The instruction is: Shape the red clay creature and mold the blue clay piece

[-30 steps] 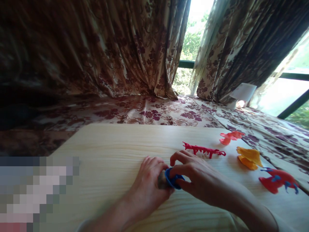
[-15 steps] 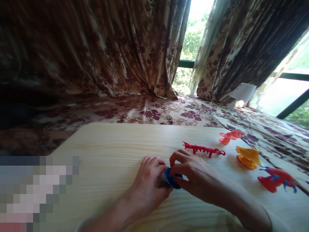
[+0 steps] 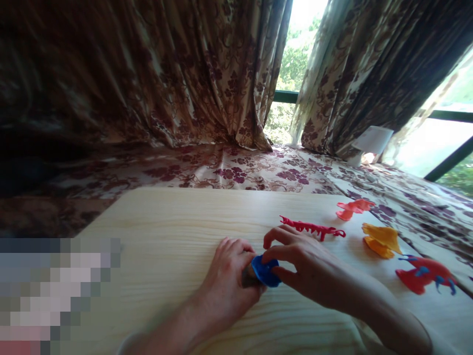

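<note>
My left hand rests on the table with its fingers wrapped round a short, dark, greyish cylinder. At the cylinder's right end is a lump of blue modelling clay, spread out like a round cap. My right hand reaches in from the right, its thumb and index finger bent onto the clay's edge. Just behind that hand lies a long red clay figure with many small legs. The cylinder's far end is hidden in my left palm.
Along the table's right side stand a coral clay figure, a yellow clay figure and a red-and-blue clay figure. Beyond are flowered fabric, curtains and a small white lamp. A blurred-out patch covers the lower left.
My right hand has drawn back slightly to the right. The blue clay shows more of its face now, looking flatter and less hollow. My left hand stays almost in place.
</note>
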Demonstrator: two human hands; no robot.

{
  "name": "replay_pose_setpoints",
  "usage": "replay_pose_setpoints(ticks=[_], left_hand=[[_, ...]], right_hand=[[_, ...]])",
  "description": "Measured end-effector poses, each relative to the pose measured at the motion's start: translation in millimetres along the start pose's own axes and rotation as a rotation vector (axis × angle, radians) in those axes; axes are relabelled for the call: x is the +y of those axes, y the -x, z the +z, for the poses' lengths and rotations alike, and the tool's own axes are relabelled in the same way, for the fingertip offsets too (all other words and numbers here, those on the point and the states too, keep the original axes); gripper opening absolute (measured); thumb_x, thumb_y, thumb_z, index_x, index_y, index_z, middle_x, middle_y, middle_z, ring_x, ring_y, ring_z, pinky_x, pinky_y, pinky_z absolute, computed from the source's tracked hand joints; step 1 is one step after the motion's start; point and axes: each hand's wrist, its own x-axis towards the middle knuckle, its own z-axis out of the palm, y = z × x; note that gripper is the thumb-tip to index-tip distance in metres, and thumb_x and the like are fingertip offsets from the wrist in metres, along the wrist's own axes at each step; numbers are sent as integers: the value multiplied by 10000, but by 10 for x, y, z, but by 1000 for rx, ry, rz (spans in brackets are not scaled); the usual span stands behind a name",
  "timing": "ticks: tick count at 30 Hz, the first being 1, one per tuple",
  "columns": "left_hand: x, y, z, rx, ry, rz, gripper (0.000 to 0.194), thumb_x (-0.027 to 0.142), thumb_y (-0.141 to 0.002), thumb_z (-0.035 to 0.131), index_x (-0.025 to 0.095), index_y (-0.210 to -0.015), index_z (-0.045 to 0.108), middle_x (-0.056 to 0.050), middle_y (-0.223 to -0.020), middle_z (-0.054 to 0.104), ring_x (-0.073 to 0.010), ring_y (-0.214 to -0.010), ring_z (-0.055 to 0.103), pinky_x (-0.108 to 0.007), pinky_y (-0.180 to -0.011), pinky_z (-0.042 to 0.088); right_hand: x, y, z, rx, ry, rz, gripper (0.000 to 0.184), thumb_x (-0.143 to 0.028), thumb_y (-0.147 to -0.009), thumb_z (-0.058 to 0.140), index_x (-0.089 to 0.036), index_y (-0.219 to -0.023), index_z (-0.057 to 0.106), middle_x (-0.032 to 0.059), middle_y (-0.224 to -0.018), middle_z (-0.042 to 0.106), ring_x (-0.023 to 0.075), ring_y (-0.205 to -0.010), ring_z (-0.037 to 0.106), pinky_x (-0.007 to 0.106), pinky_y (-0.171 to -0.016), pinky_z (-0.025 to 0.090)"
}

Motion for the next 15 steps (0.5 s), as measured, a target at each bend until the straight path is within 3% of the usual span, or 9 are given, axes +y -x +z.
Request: replay_pose_setpoints(ticks=[10, 15], left_hand=[[1, 5, 24, 16, 6, 9, 200, 143, -625, 702, 226, -805, 684, -15, -932, 616, -210, -943, 552, -416, -973, 355], [-15, 2, 54, 57, -3, 41, 217, 151, -610, 710, 201, -815, 661, -27, -912, 618, -212, -910, 554, -408, -928, 373]], right_hand=[[-18, -41, 69, -12, 36, -21, 191, -87, -797, 652, -266, -847, 694, -14, -961, 595, 158, -896, 543, 258, -719, 378], [22, -13, 29, 6, -1, -1, 142, -159, -842, 629, -281, -897, 675, -24, -973, 588, 135, -838, 546, 251, -716, 388]])
